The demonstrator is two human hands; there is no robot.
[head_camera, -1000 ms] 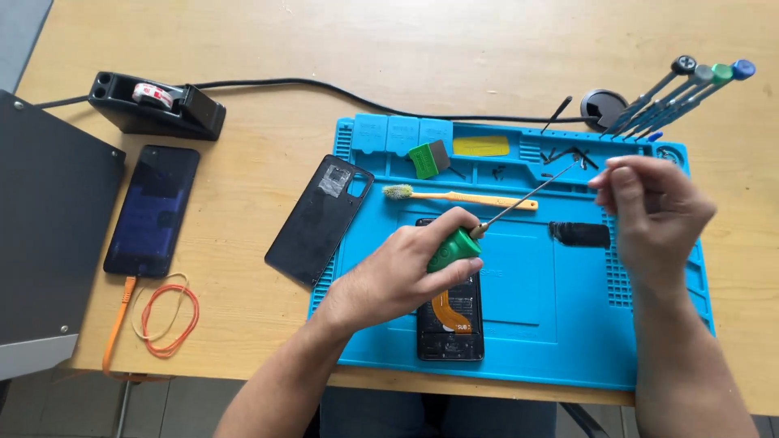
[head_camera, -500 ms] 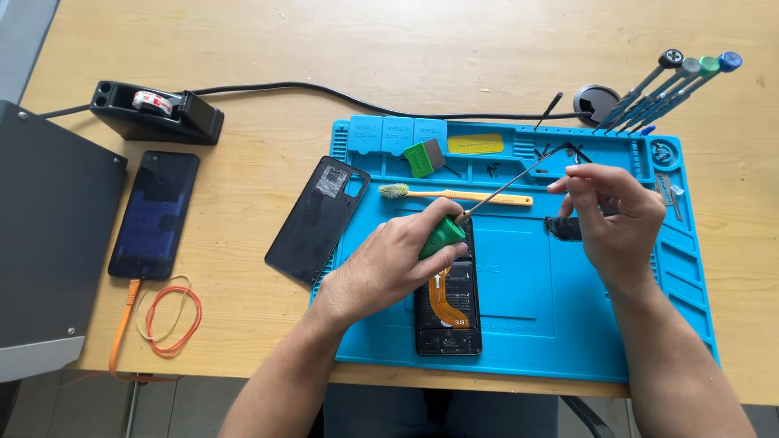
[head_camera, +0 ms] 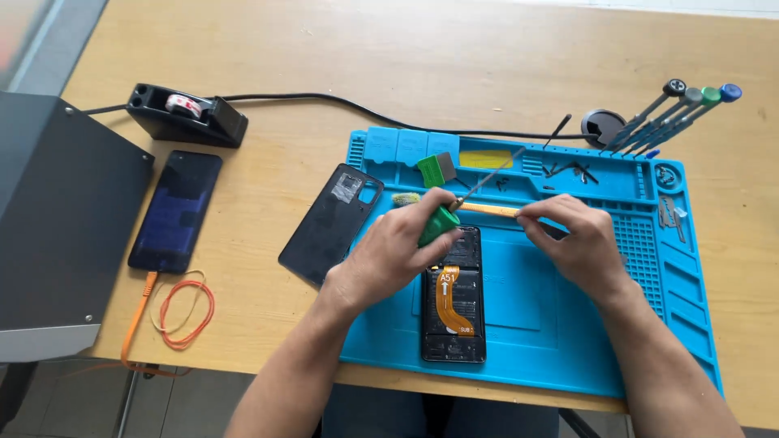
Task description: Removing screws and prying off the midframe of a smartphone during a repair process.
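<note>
My left hand (head_camera: 398, 251) grips a green-handled screwdriver (head_camera: 439, 225) whose thin shaft slants up and to the right. Just below it an opened black phone (head_camera: 454, 316) with an orange flex cable lies on the blue work mat (head_camera: 568, 341). The phone's removed back cover (head_camera: 333, 223) rests at the mat's left edge. My right hand (head_camera: 576, 243) hovers right of the phone's top, fingertips pinched together beside an orange-handled tool (head_camera: 491, 209). Whether a small part sits between those fingers is hidden.
A second phone (head_camera: 174, 211) lies left on the wooden table beside a grey box (head_camera: 57, 227). Orange rubber bands (head_camera: 187, 312), a tape dispenser (head_camera: 187, 113) and a black cable (head_camera: 324, 101) are nearby. Several screwdrivers (head_camera: 673, 109) lean at the mat's top right, and a green scraper (head_camera: 434, 170) lies at its top.
My right hand has come down and left from the mat's upper right to the phone's top edge. The left hand stayed over the phone with the screwdriver.
</note>
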